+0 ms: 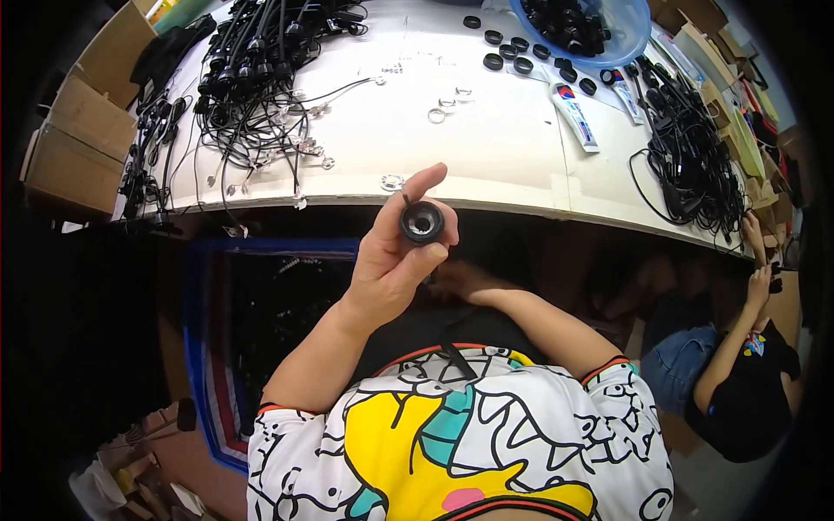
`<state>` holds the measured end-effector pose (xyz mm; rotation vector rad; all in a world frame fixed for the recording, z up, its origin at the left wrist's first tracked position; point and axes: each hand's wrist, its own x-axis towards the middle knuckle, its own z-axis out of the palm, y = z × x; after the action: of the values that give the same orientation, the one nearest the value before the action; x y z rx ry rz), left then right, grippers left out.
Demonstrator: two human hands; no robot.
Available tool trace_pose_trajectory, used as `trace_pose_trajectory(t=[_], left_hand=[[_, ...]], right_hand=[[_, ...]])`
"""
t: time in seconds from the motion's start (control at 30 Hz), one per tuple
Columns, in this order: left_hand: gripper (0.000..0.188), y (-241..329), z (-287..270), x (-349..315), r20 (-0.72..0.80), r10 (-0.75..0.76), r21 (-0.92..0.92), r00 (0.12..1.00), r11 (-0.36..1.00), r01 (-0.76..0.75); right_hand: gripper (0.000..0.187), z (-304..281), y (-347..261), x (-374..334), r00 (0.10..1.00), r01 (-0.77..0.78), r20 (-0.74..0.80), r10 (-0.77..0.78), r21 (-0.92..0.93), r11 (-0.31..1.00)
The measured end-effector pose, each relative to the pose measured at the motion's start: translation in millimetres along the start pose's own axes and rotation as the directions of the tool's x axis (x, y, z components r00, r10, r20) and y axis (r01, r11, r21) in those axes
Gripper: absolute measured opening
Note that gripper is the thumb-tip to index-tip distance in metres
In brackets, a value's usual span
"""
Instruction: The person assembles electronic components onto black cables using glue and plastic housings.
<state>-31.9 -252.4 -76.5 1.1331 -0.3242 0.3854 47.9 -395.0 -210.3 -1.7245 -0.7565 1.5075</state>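
My left hand (391, 252) is raised near the table's front edge, its thumb and fingers closed around a black round housing (422, 222). The housing's open end faces up, showing a hollow with a pale ring inside. The index finger stretches past its rim. Lower and farther right, my right hand (465, 282) is in shadow below the table's edge. Its fingers are curled by something dark and small, partly hidden behind the left hand. On the table just beyond my left hand lies a small white disc (392, 182).
Black cables (252, 95) with small white discs on wire ends spread at left. At right are a blue bowl (638, 39) of black parts, several black rings (493, 62), a white tube (573, 117) and more cables (686, 165). A striped bag (198, 347) stands below; another person (747, 391) sits at right.
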Motion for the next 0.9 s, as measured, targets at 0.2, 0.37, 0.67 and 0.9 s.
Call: trace_pose_trajectory(t=[0.2,0.37,0.67,0.9], left_hand=[[0.064,4,6,1,-0.022,-0.119,0.104,0.993,0.987,0.120],[0.063,10,8,1,0.021,-0.196,0.132,0.980,0.973,0.192],[0.063,6,3,3,0.077,-0.138,0.100,0.988,0.987,0.130],[0.045,10,-12,2,-0.177,-0.077,0.244,0.981,0.962,0.120]], right_hand=[[0.021,17,5,0,0.919,0.373,-0.057,-0.391,-0.204,0.905],[0.017,12,20,14,0.897,0.388,-0.098,-0.431,-0.292,0.874],[0.033,16,15,8,0.916,0.332,-0.134,-0.378,-0.274,0.903],[0.022,15,7,4,0.906,0.273,-0.382,-0.181,0.202,0.941]])
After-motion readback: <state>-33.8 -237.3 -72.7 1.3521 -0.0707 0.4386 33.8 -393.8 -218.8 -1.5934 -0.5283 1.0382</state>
